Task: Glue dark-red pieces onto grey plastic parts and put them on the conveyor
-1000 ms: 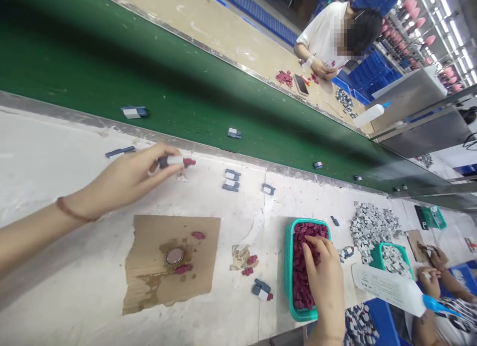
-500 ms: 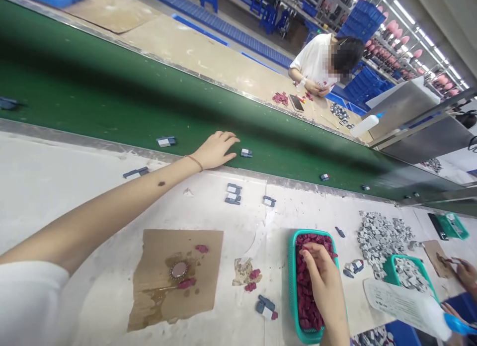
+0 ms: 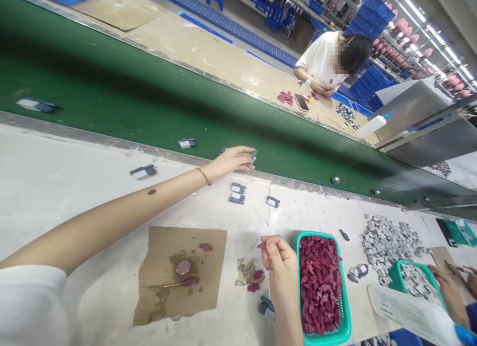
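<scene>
Edging [image 3: 74, 132], metal, nine to three o'clock, dividing green belt [image 3: 149, 107] from tabletop [image 3: 93, 202]. Left hand [image 3: 233, 160]: over belt, fingers grasping slate-blue piece [image 3: 254, 156]. Right hand [image 3: 278, 259]: basket's [image 3: 346, 313] ten o'clock, fingers pinching small maroon piece [image 3: 261, 245]. Hands well apart.

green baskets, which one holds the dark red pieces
The large basket beside the right hand; the middle basket holds pale pieces, and the far-right basket shows no red.

On the far side, a person [image 3: 319, 52] in a white shirt bends over a table [image 3: 208, 60]. A phone [image 3: 301, 103] lies on it, with a white, blue-tipped bottle [image 3: 370, 127] farther right. Behind are stacked blue crates [image 3: 367, 22], blue stools [image 3: 275, 14] and ceiling lights [image 3: 437, 36].
</scene>
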A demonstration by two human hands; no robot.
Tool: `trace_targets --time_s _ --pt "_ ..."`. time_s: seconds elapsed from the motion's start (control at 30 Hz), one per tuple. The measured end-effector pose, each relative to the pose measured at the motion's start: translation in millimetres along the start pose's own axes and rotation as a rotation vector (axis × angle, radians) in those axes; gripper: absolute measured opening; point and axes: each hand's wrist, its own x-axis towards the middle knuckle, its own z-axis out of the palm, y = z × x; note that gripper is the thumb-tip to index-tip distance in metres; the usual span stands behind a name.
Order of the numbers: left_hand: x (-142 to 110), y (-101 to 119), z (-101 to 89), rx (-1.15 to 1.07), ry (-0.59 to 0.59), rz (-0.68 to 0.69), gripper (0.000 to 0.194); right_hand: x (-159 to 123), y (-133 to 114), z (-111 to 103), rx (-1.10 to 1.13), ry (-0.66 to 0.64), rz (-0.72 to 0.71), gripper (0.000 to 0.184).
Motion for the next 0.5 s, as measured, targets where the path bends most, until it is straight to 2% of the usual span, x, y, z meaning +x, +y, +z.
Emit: trace_targets --time_s 0.07,0.13,0.2,0.3,0.37,0.43,0.5 --pt "-33 10 -13.7 -0.201 -0.016 -0.066 0.033 2 4 13 -0.074 -0.1 -0.006 0.035" --pt "-69 17 -26.1 -0.51 -0.042 -0.214 0.029 3 8 26 -0.166 -0.19 -0.046 0.029" --pt "-103 21 -35.3 -0.667 -0.014 -0.348 0.026 1 14 40 -0.278 -0.261 -0.11 0.023" --pt "-146 18 -42.5 -0.546 0.137 -0.435 0.028 -3 24 57 -0.481 -0.405 -0.246 0.021" --pt "-167 12 -44.3 -0.447 0.216 -0.466 0.029 -6 30 67 -0.59 -0.534 -0.384 0.022" --pt "-183 8 -44.6 -0.44 0.245 -0.505 0.031 -7 36 75 -0.673 -0.629 -0.566 0.026" --pt "-195 5 -43.6 -0.507 0.259 -0.534 0.033 -8 40 80 -0.763 -0.662 -0.736 0.032"
